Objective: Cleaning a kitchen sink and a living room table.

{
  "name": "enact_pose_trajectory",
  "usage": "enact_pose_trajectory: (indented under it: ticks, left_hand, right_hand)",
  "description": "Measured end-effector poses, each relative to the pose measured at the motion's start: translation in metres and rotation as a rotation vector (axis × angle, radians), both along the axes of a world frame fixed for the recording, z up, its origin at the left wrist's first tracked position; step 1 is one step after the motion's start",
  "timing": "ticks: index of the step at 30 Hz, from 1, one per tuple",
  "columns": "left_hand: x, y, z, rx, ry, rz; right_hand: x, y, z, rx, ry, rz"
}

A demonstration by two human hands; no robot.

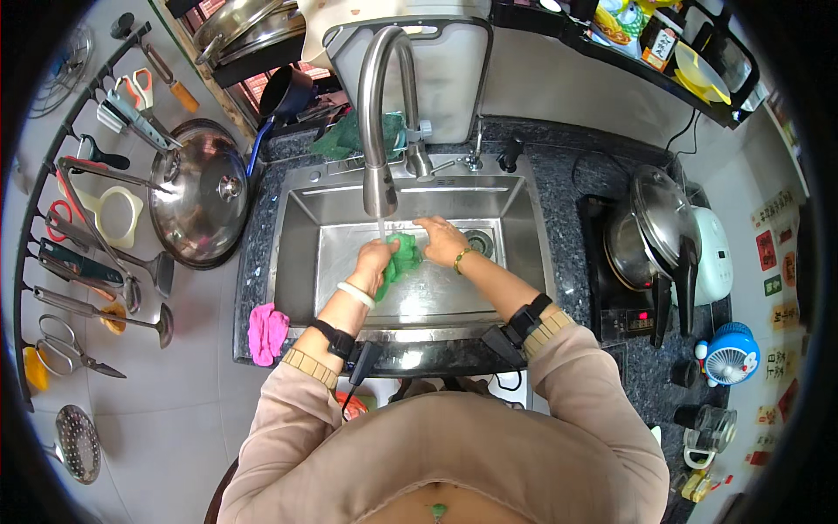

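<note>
A crumpled green cloth (404, 256) is gripped in my left hand (375, 259), over the stainless steel sink (438, 313). Water runs in a thin stream from the pull-down faucet (380, 190) beside that hand and onto the cloth. Just right of the cloth is my right hand (445, 242), its fingers apart and pointing left, with nothing seen in its grasp. Part of the cloth hangs down past my left wrist. Behind my right hand, the drain strainer (479, 243) is partly hidden.
A pink cloth (268, 333) lies on the counter at the sink's front left corner. Right of the sink, a pressure cooker (632, 245) stands on an induction cooktop (605, 314). A cutting board (452, 78) leans behind the faucet. Utensils hang from a rail (49, 164) on the left.
</note>
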State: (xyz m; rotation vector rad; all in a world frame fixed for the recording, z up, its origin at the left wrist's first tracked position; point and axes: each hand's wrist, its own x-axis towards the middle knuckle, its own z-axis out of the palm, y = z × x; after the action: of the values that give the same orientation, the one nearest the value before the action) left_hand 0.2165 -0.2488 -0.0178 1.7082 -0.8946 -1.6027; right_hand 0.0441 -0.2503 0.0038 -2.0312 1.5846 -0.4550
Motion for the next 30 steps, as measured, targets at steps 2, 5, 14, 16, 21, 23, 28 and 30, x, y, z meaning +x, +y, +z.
enact_pose_trajectory:
  ticks: [2, 5, 14, 16, 21, 23, 28, 30]
  left_hand:
    - [-0.002, 0.004, 0.013, -0.058, -0.099, -0.011]
    - [0.005, 0.008, 0.021, -0.2, -0.186, -0.003]
    - [0.049, 0.012, -0.009, 0.321, 0.773, 0.28]
    - [0.049, 0.011, -0.029, 0.195, 0.757, 0.219]
    - [0.083, 0.017, -0.107, 0.061, 0.866, 0.185]
    - [0.031, 0.012, -0.084, 0.36, 0.887, 0.325]
    - [0.055, 0.015, -0.079, 0.34, 0.854, 0.389]
    - [0.08, 0.022, -0.096, -0.046, 1.416, -0.093]
  right_hand:
    - [0.008, -0.008, -0.013, 0.1, 0.024, 0.026]
    - [0.028, -0.023, -0.045, 0.195, -0.053, 0.123]
    - [0.11, 0.015, -0.03, 0.108, -0.602, -0.241]
    - [0.122, 0.032, -0.038, -0.051, -0.553, -0.327]
    - [0.13, 0.036, -0.023, 0.086, -0.339, -0.297]
    - [0.087, -0.001, -0.057, 0.05, -0.213, -0.385]
    - [0.122, 0.026, -0.028, 0.106, -0.24, -0.514]
    - [0.136, 0.044, -0.012, 0.126, -0.265, -0.262]
